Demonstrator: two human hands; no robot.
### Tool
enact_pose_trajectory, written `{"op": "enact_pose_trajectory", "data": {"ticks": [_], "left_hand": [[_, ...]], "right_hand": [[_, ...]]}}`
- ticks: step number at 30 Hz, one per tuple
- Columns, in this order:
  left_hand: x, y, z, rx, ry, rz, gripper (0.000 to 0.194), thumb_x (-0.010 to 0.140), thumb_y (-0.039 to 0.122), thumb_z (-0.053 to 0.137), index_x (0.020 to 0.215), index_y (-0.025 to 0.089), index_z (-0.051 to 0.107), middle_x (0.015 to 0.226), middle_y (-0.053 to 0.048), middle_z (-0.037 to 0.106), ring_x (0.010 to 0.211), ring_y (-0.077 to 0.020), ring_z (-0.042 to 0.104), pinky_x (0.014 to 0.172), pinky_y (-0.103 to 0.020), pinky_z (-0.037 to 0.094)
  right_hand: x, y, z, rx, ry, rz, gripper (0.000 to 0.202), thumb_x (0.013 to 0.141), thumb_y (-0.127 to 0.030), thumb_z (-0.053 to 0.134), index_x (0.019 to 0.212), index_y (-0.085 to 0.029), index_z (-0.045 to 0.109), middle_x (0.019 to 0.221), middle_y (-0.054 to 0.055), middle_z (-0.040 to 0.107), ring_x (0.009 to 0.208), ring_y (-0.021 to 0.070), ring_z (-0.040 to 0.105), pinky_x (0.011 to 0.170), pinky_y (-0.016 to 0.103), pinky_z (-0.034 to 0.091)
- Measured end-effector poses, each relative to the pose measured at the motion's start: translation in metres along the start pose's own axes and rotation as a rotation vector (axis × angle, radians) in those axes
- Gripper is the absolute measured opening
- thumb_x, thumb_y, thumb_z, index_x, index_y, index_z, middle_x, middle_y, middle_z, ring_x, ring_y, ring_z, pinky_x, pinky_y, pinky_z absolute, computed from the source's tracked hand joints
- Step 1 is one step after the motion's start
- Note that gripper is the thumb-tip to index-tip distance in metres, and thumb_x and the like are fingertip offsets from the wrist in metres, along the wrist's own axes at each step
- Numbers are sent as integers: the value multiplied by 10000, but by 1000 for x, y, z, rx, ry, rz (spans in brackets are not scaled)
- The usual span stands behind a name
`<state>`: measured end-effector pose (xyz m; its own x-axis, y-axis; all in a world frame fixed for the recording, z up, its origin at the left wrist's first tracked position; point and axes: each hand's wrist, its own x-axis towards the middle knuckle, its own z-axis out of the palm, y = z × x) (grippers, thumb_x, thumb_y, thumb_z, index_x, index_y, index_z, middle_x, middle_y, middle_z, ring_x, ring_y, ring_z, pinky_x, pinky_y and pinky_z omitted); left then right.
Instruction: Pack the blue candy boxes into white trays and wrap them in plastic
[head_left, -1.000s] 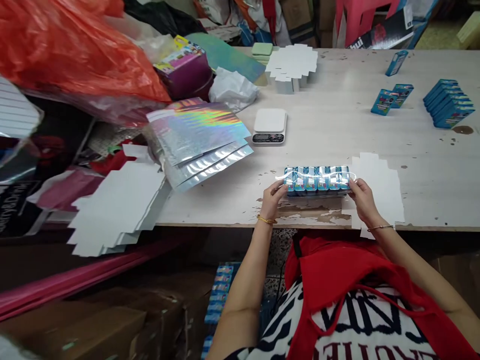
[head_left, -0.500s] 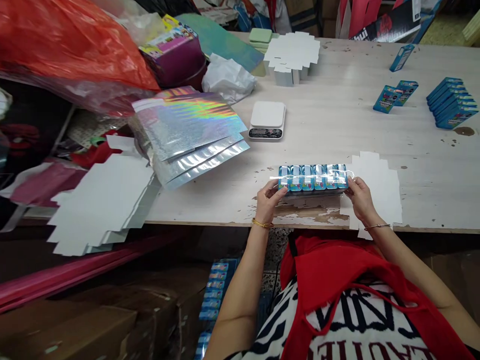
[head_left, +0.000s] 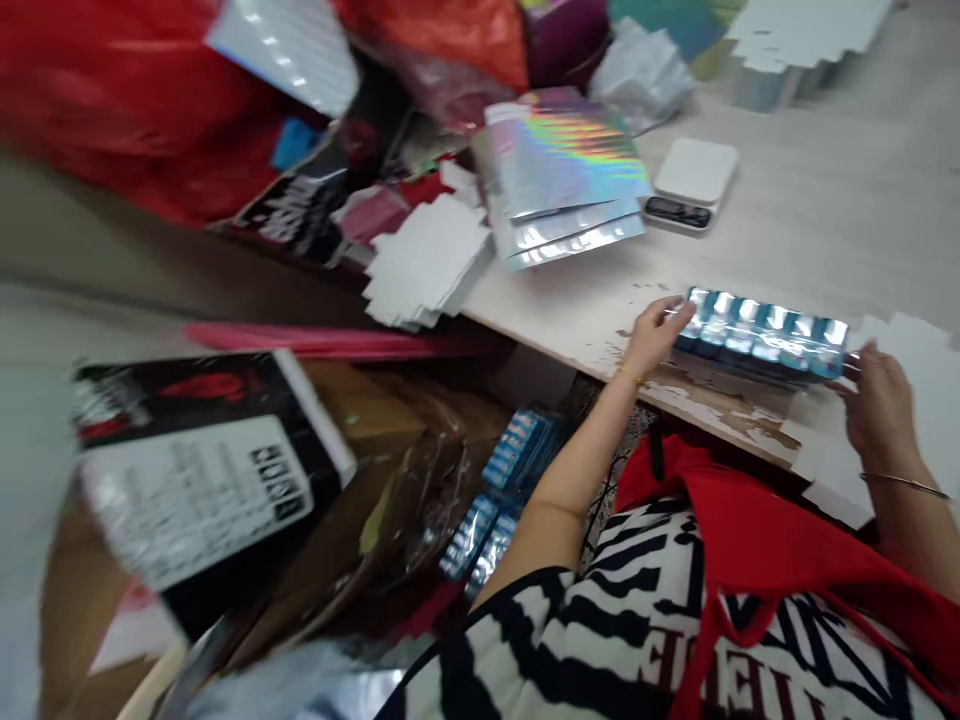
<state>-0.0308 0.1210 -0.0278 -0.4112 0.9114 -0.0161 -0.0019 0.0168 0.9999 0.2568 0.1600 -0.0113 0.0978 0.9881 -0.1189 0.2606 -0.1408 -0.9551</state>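
Observation:
A row of several small blue packs in clear wrap (head_left: pixel 761 335) is held between my hands above the front edge of the worktable. My left hand (head_left: pixel 655 335) pinches its left end, fingers closed on the wrap. At the right end, my right hand (head_left: pixel 881 395) grips the wrap with bent fingers, somewhat blurred. Flat white card cut-outs (head_left: pixel 832 440) lie under and beside the right hand. The packs' glossy tops face up.
A white scale (head_left: pixel 694 180) and silver holographic pouches (head_left: pixel 574 180) lie on the table (head_left: pixel 817 220). White card stacks (head_left: pixel 431 255) stand at its left end. Below are brown boxes, a black-and-white box (head_left: pixel 217 470) and more wrapped blue packs (head_left: pixel 514 450).
The view has swung left and down, so the table and hands appear further right and more boxes show below. Both hands still hold the wrapped row, its string no longer distinct.

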Motion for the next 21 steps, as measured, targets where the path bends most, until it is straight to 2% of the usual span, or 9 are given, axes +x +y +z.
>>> {"op": "enact_pose_trajectory", "data": {"ticks": [2,4,7,10,12,15,18,20,21], "left_hand": [[9,-4,5,60,189,78,295,809,440,698,753,159,631,865,-56,629,869,-160,572,839,-301,440],[12,-5,13,73,278,116,318,818,428,698,685,166,576,803,-32,588,809,-139,543,826,-296,431],[7,0,24,-48,252,116,334,860,449,648,704,175,540,734,4,556,736,-111,525,807,-291,429],[-12,13,18,-201,226,94,359,873,485,618,719,175,523,683,21,543,678,-101,517,763,-294,437],[-36,25,-1,-249,240,78,378,860,505,627,712,176,515,662,29,541,646,-96,515,721,-284,443],[-92,50,-48,-211,336,80,371,824,505,673,712,179,533,660,35,555,632,-92,530,665,-252,443],[-161,75,-99,-99,589,112,322,788,441,718,692,183,552,661,32,557,642,-98,533,652,-242,445],[-207,81,-126,-71,777,120,284,769,389,730,690,186,548,641,36,547,616,-93,512,623,-231,427],[-229,78,-137,-60,863,103,268,767,373,726,692,187,548,634,37,546,599,-90,498,601,-225,410]], "right_hand": [[12,-1,4,49,35,18,404,729,-640,684,737,-262,540,809,48,580,717,191,581,665,437,449],[18,-5,6,91,52,17,366,650,-566,786,661,-277,563,773,51,591,691,205,582,685,486,430],[16,-18,3,70,58,-67,319,658,-538,790,609,-308,573,763,81,616,713,237,610,701,532,403],[7,-40,-3,-36,-28,-206,240,749,-533,725,690,-319,633,796,116,633,823,258,640,738,538,395],[-3,-63,-1,-132,-125,-246,238,790,-545,683,757,-309,665,834,140,640,906,282,641,736,536,387],[-25,-105,19,-222,-289,-271,244,802,-548,672,791,-304,685,832,130,632,869,276,628,677,495,370],[-53,-140,63,-143,-578,-379,217,788,-478,705,733,-270,677,737,56,603,715,190,566,665,414,381],[-73,-146,103,-66,-817,-391,270,796,-484,693,698,-238,640,724,30,598,708,165,551,681,367,414],[-84,-142,125,-46,-918,-377,304,798,-500,684,683,-226,618,713,22,592,705,158,548,679,345,427]]}}
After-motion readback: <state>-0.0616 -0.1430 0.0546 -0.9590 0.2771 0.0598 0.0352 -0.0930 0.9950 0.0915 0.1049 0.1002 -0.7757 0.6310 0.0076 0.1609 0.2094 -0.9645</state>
